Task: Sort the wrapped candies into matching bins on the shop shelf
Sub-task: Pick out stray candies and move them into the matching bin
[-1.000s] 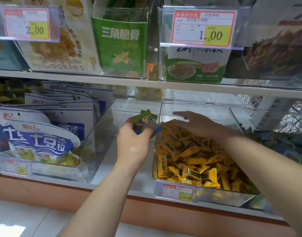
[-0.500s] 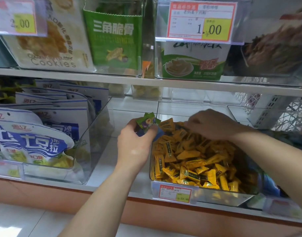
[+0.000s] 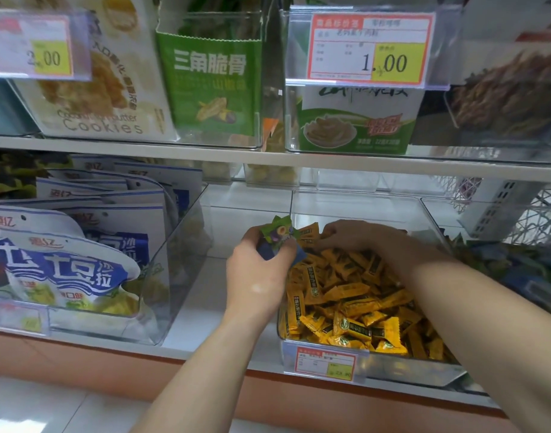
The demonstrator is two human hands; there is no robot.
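On the shelf (image 3: 202,310): clear bin (image 3: 361,204) of yellow candies (image 3: 355,304)
Left hand (image 3: 255,276): pinching green and blue candies (image 3: 278,232) — at bin's rim
Right hand (image 3: 358,235): curled into pile — grip unclear

Green-blue wrapped candies (image 3: 278,233) at left rim of clear bin (image 3: 361,206) of yellow candies (image 3: 355,307).

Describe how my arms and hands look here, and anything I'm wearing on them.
Both forearms, left and right, are bare as far as the picture shows, with no sleeve or cuff in view. The left grip and the right grip are ungloved hands. No ring, watch or bracelet shows on the sides in view.
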